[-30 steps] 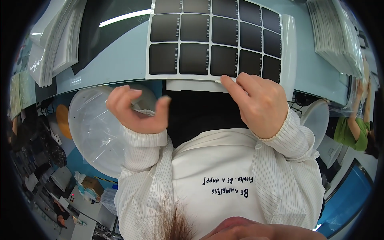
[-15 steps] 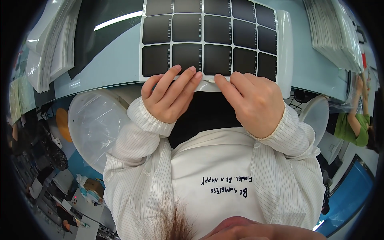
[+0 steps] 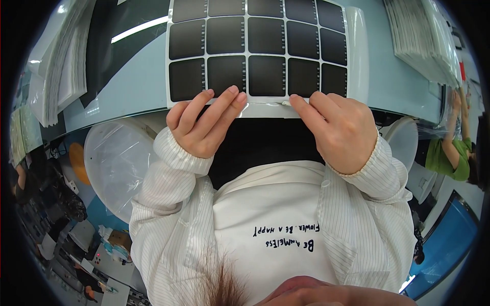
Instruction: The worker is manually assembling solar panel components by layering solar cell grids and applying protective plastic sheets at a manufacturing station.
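Observation:
A white sheet of black rounded-square stickers (image 3: 267,76) lies at the table's near edge, with a white backing (image 3: 357,56) showing to its right. My left hand (image 3: 204,122) rests with its fingers stretched over the sheet's near edge, tips on the lowest row; its thumb is hidden. My right hand (image 3: 344,130) is closed, its index fingertip at the near border. By that fingertip a small crumpled bit of thin white strip (image 3: 286,103) shows; the thumb below is hidden. Under the near border hangs a pale glossy flap (image 3: 268,110).
Stacks of plastic-wrapped white sheets stand at the left (image 3: 66,66) and right (image 3: 421,43). A dark panel (image 3: 120,56) lies on the left of the blue table (image 3: 138,84). Below the edge is a lined bin (image 3: 120,163). Another person in green (image 3: 449,160) is at far right.
My right hand and the small white bit have slid right along the sheet's near border. The view has shifted, so the sheet and my left hand appear farther left.

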`<state>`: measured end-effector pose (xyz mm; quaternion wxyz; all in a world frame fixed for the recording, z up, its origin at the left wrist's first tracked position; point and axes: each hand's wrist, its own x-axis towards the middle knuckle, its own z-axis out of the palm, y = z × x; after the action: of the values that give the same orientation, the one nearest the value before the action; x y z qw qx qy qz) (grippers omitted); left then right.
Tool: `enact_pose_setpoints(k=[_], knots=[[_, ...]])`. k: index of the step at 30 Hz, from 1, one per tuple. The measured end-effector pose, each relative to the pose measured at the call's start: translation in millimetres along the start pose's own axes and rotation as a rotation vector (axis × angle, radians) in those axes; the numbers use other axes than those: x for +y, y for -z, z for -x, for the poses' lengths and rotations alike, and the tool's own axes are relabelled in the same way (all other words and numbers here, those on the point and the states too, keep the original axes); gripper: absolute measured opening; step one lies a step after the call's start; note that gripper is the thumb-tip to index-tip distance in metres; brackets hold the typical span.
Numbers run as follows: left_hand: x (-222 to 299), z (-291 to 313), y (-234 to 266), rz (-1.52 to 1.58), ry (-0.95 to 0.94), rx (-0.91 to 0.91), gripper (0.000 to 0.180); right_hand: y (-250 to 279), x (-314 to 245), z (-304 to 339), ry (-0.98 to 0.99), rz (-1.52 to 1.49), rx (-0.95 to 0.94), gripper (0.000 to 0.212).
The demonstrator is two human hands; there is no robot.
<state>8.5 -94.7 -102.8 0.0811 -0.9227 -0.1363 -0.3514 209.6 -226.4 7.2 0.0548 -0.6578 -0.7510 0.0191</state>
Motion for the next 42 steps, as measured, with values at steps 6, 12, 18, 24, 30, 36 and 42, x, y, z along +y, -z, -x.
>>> enact_pose_setpoints(k=[6, 12, 18, 24, 30, 36, 42], knots=[[2, 0, 1, 0.001, 0.011, -0.021, 0.031, 5, 9, 15, -0.043, 0.03, -0.028, 0.037], [3, -2, 0, 0.01, 0.008, -0.027, 0.032, 14, 22, 30, -0.08, 0.028, -0.04, 0.039], [3, -3, 2, 0.01, 0.012, -0.064, 0.032, 16, 34, 45, -0.111, 0.066, -0.04, 0.039], [3, -3, 4, 0.011, 0.024, -0.102, 0.033, 22, 43, 55, -0.134, 0.099, -0.072, 0.037], [0, 1, 3, 0.008, 0.018, -0.088, 0.032, 24, 47, 63, -0.172, 0.14, -0.099, 0.036], [-1, 0, 6, 0.005, 0.017, -0.101, 0.032, 23, 49, 67, -0.193, 0.167, -0.105, 0.036], [1, -4, 5, 0.002, 0.024, -0.089, 0.031, 24, 50, 71, -0.2, 0.167, -0.062, 0.036]])
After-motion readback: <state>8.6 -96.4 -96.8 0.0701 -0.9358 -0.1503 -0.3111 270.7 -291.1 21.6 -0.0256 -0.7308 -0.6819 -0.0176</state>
